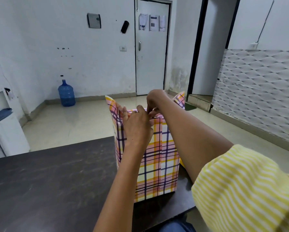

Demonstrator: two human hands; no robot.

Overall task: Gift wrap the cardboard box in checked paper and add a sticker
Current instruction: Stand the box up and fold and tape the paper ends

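Observation:
A tall box wrapped in pink, yellow and navy checked paper [158, 158] stands upright on the dark table [48, 173]. At its top end, loose paper flaps stick up at the left [112, 106] and the right [179, 98]. My left hand [137, 126] rests against the box's top edge, fingers spread on the left flap. My right hand [154, 102] reaches over from the right and pinches the paper at the top edge with its fingertips. No sticker shows in view.
The box stands near the table's far right corner; the table's right edge runs just beside it. Beyond lie a tiled floor, a blue water jug [66, 93], a white water dispenser [4, 124] at left and a closed door [151, 47].

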